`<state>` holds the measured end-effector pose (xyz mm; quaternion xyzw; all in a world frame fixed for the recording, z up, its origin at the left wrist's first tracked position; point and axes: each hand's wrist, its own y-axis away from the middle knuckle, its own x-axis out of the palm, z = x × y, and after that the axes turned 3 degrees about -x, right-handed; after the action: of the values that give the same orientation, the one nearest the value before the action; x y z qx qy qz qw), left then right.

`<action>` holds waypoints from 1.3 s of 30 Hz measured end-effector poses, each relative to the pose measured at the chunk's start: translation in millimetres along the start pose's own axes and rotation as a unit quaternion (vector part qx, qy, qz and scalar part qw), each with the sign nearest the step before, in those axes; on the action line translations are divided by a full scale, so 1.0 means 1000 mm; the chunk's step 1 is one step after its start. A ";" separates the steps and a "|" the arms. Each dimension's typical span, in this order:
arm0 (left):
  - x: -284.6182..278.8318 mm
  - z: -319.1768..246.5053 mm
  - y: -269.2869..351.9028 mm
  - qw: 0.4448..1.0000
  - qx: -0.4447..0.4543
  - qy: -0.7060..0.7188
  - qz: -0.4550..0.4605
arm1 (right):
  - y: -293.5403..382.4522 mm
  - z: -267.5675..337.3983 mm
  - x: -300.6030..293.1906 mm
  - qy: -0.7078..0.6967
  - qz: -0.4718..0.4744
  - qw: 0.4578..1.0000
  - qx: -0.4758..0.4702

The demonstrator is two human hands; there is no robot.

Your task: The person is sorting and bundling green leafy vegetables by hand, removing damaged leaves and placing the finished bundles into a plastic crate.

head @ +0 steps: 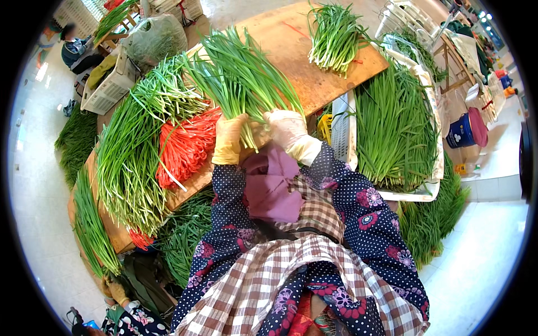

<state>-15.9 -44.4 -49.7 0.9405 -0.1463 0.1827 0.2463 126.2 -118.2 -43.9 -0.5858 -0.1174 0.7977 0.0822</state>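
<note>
Just beyond my body, my left hand, in a yellowish glove, grips the lower stems of a bunch of long green leafy stalks, apparently garlic chives. To its right my right hand, in a pale glove, is closed around more stalks of the same bunch. The leaves fan away from me over the wooden board. Beside my left hand lies a pile of red ties, with a large heap of chives to its left. A separate bunch of chives rests at the board's far right.
A white plastic crate full of chives stands at the right. Near it is a blue bucket with a pink cloth. A co-worker's gloved hands are at the lower left by another bunch. Another person sits at the upper left.
</note>
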 end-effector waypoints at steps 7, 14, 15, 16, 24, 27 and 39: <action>-0.004 -0.010 0.011 0.999 0.034 -0.026 -0.003 | 0.002 -0.013 -0.013 -0.099 -0.016 0.986 0.133; 0.013 0.001 0.010 0.999 0.004 0.006 0.034 | -0.006 -0.014 -0.012 -0.369 -0.037 0.911 0.179; 0.016 0.002 0.008 0.999 0.019 0.009 0.030 | -0.009 -0.010 -0.014 -0.409 -0.040 0.894 0.180; 0.020 0.004 0.009 0.998 0.004 0.050 0.030 | -0.010 -0.003 -0.023 -0.405 0.012 0.889 0.214; 0.017 0.012 0.004 0.998 -0.005 0.056 0.028 | -0.015 -0.002 -0.025 -0.597 0.043 0.751 0.279; 0.020 0.017 0.000 0.997 0.014 0.077 0.023 | -0.013 0.001 -0.028 -0.627 0.039 0.723 0.288; 0.017 0.029 -0.012 0.994 0.059 0.093 -0.006 | -0.014 0.002 -0.009 -0.146 0.021 0.981 0.124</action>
<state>11.7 -52.3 -71.1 0.9330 -0.1060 0.2766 0.2044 126.5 -106.9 -31.0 -0.4503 -0.0160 0.8847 0.1199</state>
